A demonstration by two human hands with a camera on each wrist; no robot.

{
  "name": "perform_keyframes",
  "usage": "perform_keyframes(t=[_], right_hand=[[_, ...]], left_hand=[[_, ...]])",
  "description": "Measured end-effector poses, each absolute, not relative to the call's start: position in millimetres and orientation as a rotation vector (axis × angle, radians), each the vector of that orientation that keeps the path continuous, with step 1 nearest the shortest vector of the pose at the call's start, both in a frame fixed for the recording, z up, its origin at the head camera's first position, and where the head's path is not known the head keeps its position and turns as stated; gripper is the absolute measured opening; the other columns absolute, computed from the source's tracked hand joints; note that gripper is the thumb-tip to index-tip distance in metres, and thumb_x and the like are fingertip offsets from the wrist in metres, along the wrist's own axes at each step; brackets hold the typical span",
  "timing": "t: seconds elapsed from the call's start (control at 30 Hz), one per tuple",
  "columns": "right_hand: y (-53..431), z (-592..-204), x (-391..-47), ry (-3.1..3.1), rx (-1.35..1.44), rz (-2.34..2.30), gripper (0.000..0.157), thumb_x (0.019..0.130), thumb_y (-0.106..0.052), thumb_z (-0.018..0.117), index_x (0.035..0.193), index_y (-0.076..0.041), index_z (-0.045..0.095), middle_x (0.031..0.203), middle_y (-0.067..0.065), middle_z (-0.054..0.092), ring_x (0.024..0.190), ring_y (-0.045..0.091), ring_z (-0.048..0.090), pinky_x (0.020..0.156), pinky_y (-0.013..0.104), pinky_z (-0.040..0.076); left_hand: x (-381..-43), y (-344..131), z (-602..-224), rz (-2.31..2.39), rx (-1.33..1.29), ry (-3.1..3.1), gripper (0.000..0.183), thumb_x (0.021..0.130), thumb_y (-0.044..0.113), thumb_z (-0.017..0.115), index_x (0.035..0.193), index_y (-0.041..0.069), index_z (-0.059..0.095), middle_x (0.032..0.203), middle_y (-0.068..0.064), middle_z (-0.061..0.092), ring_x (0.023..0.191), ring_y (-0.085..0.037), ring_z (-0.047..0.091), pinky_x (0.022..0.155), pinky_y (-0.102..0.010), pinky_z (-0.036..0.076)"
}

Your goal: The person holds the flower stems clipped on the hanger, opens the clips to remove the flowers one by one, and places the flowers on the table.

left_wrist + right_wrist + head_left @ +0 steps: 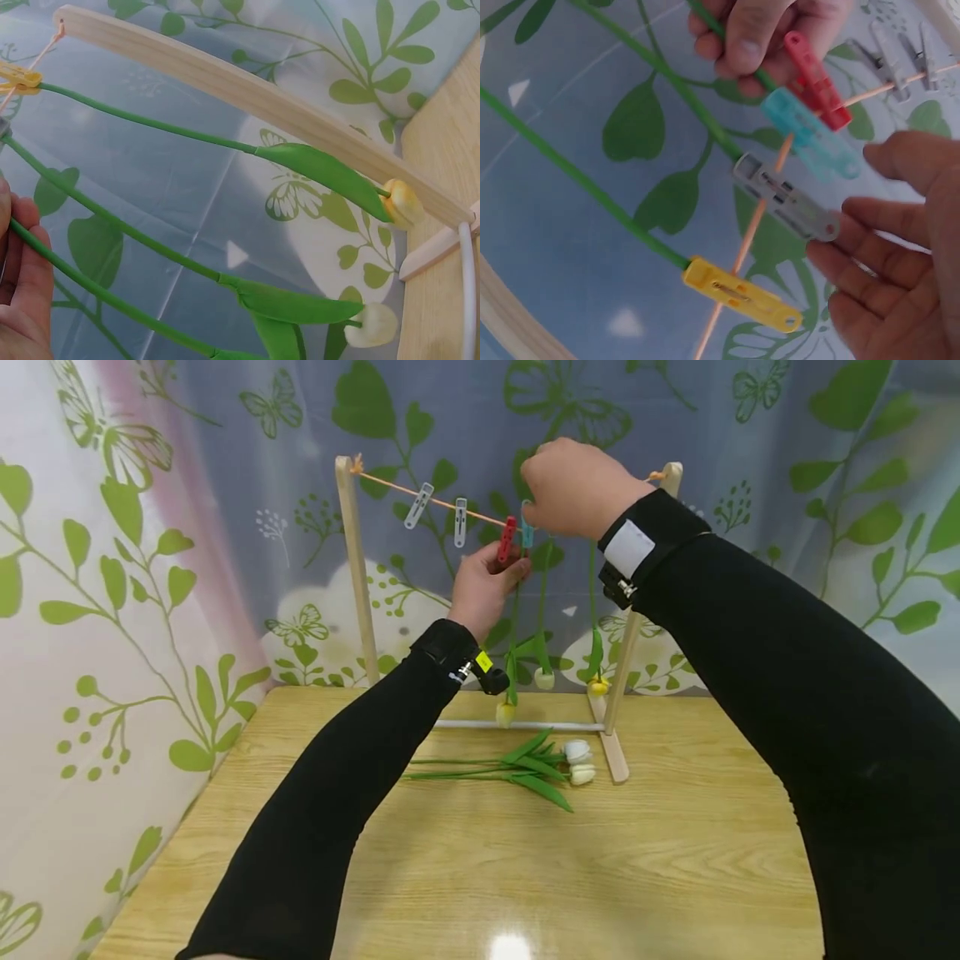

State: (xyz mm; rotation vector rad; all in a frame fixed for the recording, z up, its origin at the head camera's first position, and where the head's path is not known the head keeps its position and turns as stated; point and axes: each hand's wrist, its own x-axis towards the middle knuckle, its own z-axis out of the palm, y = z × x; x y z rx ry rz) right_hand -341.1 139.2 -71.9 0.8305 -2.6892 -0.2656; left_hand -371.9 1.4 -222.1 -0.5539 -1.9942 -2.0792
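My left hand [480,587] pinches the green stem [97,286] of an artificial tulip just below the cord, its yellowish bloom [506,714] hanging downward. A light-blue clothespin [810,133] sits at that stem's top end and on the orange cord [751,232]. Beside the blue clothespin, my right hand [892,262] has loosely bent fingers and thumb around no object. Its fingertips are right at the tail of a grey clothespin [784,196], which holds a white tulip [371,325]. A yellow clothespin [741,294] holds a yellow tulip [403,202]. A red clothespin [819,84] overlaps my left fingers.
The cord runs between two wooden posts [356,568]. Two pale grey clothespins [419,506] hang on its left part. Below the rack's white bar [480,725], white tulips [577,752] lie on the wooden table [600,868]. A leaf-patterned curtain [300,435] hangs close behind.
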Motion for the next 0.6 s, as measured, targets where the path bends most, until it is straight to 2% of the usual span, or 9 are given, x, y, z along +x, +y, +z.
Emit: perform_keyframes(t=[0.17, 0.33, 0.6], right_hand=[[141, -72, -354, -2.742, 0.873, -0.297, 0.028, 0.104, -0.028, 0.053, 0.102, -0.001, 0.060, 0.094, 0.015, 0.055, 0.082, 0.030, 0.051, 0.073, 0.044, 0.042], [138, -74, -366, -2.797, 0.893, -0.312, 0.039, 0.103, -0.041, 0.055, 0.105, -0.002, 0.063, 0.094, 0.014, 0.057, 0.080, 0.028, 0.054, 0.070, 0.040, 0.044], [140, -76, -375, -2.815, 0.963, -0.301, 0.035, 0.105, -0.034, 0.055, 0.112, -0.002, 0.066, 0.102, 0.015, 0.065, 0.084, 0.028, 0.063, 0.072, 0.040, 0.051]], left_hand=[[-374, 3, -223, -2.133, -0.554, -1.975, 0.021, 0.095, 0.011, 0.068, 0.115, 0.005, 0.071, 0.111, -0.010, 0.073, 0.104, -0.022, 0.068, 0.094, -0.030, 0.057], [-377, 2, -226, -2.189, -0.556, -1.959, 0.024, 0.095, 0.010, 0.068, 0.118, 0.004, 0.069, 0.116, -0.008, 0.072, 0.107, -0.023, 0.068, 0.095, -0.027, 0.057], [-376, 0, -227, -2.150, -0.567, -1.983, 0.022, 0.096, 0.012, 0.067, 0.117, 0.007, 0.070, 0.113, -0.009, 0.072, 0.106, -0.022, 0.067, 0.095, -0.032, 0.056]])
